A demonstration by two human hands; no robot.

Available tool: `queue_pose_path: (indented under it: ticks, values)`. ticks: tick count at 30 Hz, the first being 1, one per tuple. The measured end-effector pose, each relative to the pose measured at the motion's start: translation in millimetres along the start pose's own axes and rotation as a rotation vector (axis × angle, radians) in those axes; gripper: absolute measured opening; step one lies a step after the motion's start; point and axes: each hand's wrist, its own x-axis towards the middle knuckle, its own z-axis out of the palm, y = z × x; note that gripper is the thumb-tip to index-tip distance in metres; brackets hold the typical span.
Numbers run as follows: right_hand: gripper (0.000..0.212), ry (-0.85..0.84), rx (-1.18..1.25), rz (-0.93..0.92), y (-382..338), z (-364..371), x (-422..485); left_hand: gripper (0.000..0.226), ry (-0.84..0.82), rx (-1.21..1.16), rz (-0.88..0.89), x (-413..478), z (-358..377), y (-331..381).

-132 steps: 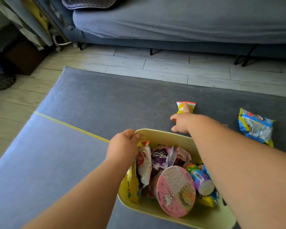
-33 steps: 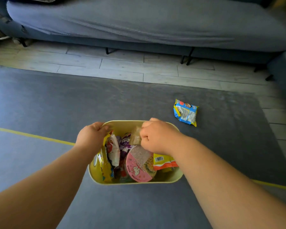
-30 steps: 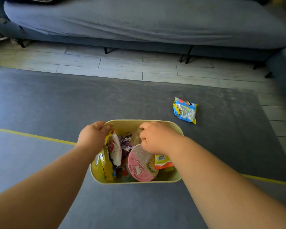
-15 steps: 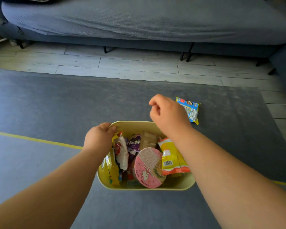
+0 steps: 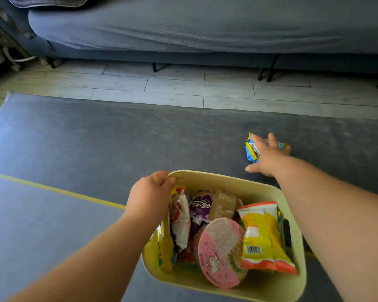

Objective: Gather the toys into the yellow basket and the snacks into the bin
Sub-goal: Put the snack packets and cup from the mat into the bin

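Note:
A pale yellow bin [image 5: 227, 180] sits low in the middle of the view, and my left hand [image 5: 150, 197] is closed on its near-left rim. Inside lie several snacks: a pink-lidded noodle cup [image 5: 222, 251], a yellow and orange packet [image 5: 262, 236] and a purple pouch [image 5: 200, 207]. A blue and yellow snack packet [image 5: 251, 150] lies on the rug beyond the bin to the right. My right hand [image 5: 267, 156] is stretched out over it with fingers spread, resting on the packet and covering its right part.
The grey rug [image 5: 118, 138] covers the floor, crossed by a yellow tape line [image 5: 52, 189]. Behind it runs a strip of wood floor [image 5: 183, 86], then a grey sofa [image 5: 205, 25] on thin black legs. Clutter and a cable sit at the far left.
My right hand dropped the yellow and orange packet into the bin, then reached forward and right onto the blue packet. My left hand kept its hold on the bin's rim.

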Motion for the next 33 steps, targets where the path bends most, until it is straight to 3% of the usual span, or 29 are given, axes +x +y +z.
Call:
queue_pose_path:
  ticks: [4,12,18,26,33]
  values:
    - [0.099,-0.004,-0.069,-0.021,-1.8,7.9,7.1,0.02,0.027,-0.015,-0.011,1.3,3.1,0.2]
    - [0.067,0.089,-0.083,-0.14,-4.2,13.4,10.7,0.025,0.033,-0.01,-0.029,1.2,5.4,-0.1]
    - [0.07,0.036,0.041,-0.2,-16.1,5.2,-7.6,0.024,0.02,-0.025,-0.044,0.5,2.0,1.7]
    - [0.072,0.388,0.306,-0.34,-23.0,-39.4,-101.7,0.024,-0.112,-0.092,-0.102,-8.6,-10.9,10.2]
    - [0.074,0.417,0.316,-0.432,-43.0,-25.3,-207.0,0.025,-0.216,-0.343,-0.246,-42.1,-25.9,7.1]
